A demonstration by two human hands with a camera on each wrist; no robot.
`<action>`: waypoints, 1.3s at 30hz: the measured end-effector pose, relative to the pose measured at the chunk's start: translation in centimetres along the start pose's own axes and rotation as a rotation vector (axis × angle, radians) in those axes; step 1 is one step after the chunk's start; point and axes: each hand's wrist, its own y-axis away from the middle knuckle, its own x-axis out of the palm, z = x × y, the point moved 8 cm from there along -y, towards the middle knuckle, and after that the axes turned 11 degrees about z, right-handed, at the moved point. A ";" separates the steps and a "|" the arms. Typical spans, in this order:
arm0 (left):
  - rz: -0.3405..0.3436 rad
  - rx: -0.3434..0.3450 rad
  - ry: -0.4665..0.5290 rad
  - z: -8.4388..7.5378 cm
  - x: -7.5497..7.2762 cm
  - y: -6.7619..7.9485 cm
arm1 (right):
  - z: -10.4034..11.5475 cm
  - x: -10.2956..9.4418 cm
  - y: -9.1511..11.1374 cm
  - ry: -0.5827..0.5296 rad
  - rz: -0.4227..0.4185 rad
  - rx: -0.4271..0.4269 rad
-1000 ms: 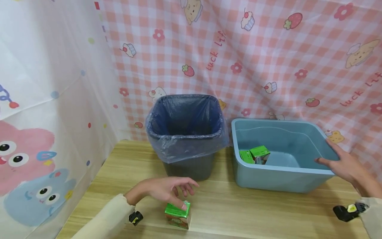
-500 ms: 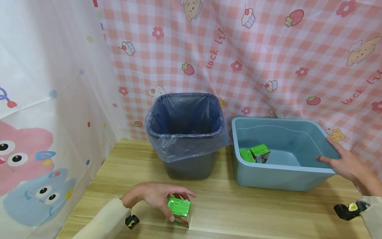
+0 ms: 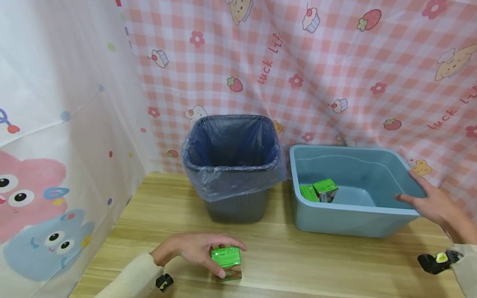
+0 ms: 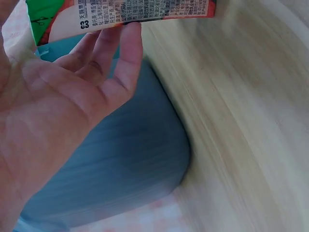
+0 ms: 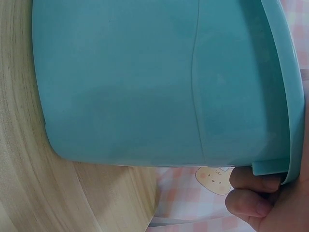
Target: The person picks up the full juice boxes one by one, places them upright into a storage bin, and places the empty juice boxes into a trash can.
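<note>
My left hand [image 3: 197, 251] grips a small carton [image 3: 227, 257] with a green top and brownish sides near the front of the table, thumb on the near side and fingers behind. Printed text and a red edge show on the carton [image 4: 145, 12] in the left wrist view, with the fingertips against it. At the right end of a blue-grey plastic tub [image 3: 350, 221], my right hand [image 3: 436, 205] holds the rim. Fingers curl beneath that rim in the right wrist view. Inside the tub's left end lie two similar green cartons [image 3: 325, 186], partly hidden by the front wall.
A dark grey bin [image 3: 234, 209] lined with a translucent bag stands behind my left hand, left of the tub. All stand on a wood-grain table [image 3: 283, 265]. A pink checked cloth [image 3: 268, 62] hangs behind, and a white printed cloth [image 3: 85, 99] at the left.
My left hand has come down from above the carton and closed round it, and the carton has shifted slightly right. My right hand stays on the tub's rim.
</note>
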 end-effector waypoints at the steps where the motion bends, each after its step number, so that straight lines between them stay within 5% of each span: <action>1: 0.005 0.000 0.007 0.0 0.0 0.0 | 0.0 0.0 0.0 -0.004 -0.001 0.003; 6: 0.092 0.012 0.088 -0.3 0.4 -0.2 | 0.1 0.0 0.1 0.003 0.000 -0.004; 14: 0.163 0.041 0.039 -0.6 0.6 -0.2 | 0.1 0.0 -0.1 -0.006 0.014 -0.018; 24: 0.019 -0.075 0.082 0.4 -0.1 -0.2 | 0.0 -0.1 0.1 -0.012 0.006 -0.006; 39: -0.072 -0.048 0.003 0.0 -0.3 -1.2 | 0.1 0.2 0.2 -0.034 0.054 0.016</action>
